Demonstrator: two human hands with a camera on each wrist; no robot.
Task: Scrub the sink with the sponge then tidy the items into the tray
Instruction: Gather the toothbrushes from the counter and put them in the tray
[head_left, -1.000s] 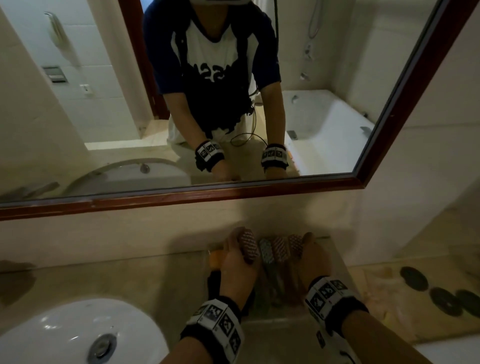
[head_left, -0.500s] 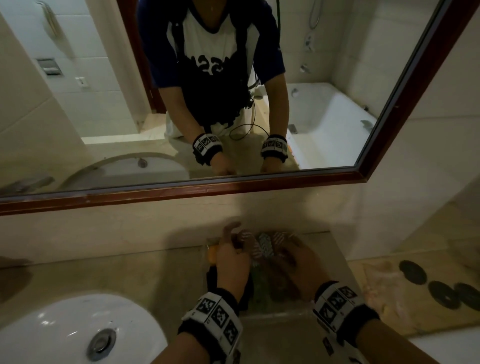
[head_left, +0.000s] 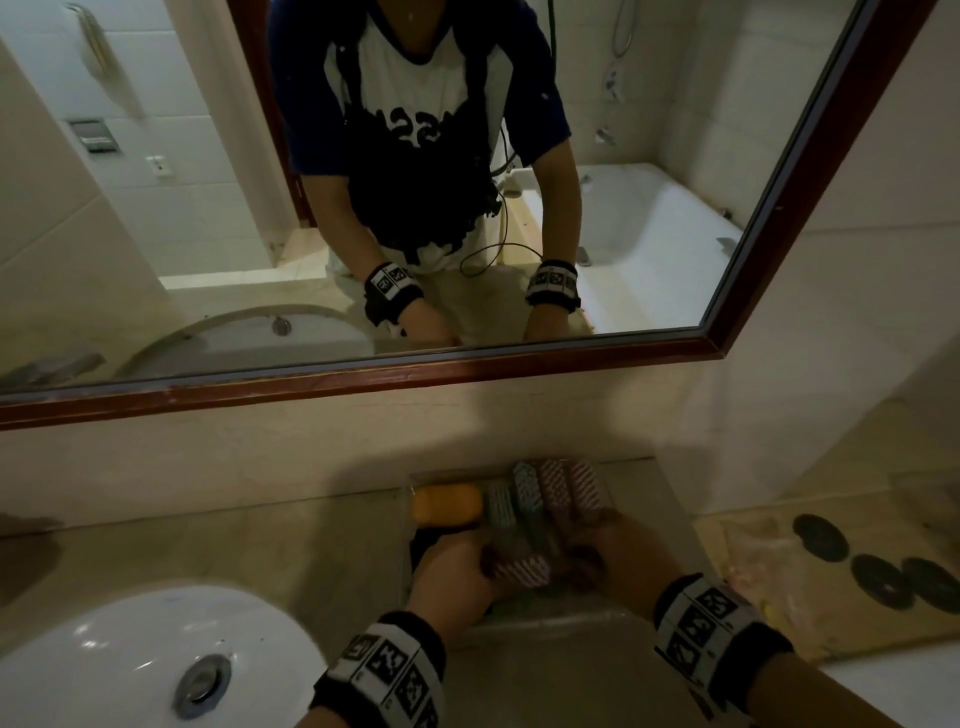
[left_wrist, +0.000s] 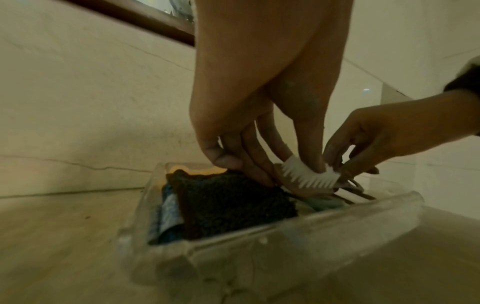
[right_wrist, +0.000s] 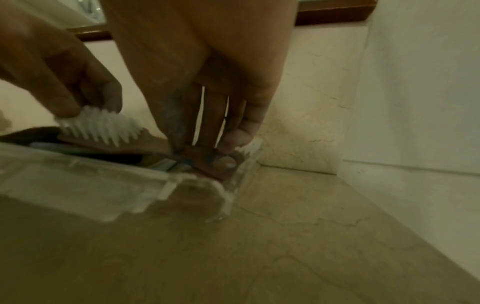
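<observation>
A clear plastic tray sits on the counter by the wall, right of the white sink. Inside it lie an orange sponge, a dark scouring pad and a row of patterned brushes along the back. My left hand pinches a small brush with white bristles, low over the tray's front. My right hand pinches that brush's other end near the tray's right corner. A second brush shows white bristles just beyond my right fingers.
A wood-framed mirror runs above the counter and reflects me. The side wall stands close to the tray's right. Beyond the counter's right edge lies a floor mat with dark discs. Bare counter lies between sink and tray.
Both hands have drawn back from the tray's far side to its front. The row of patterned brushes now stands uncovered at the back. One brush has come forward in my hands.
</observation>
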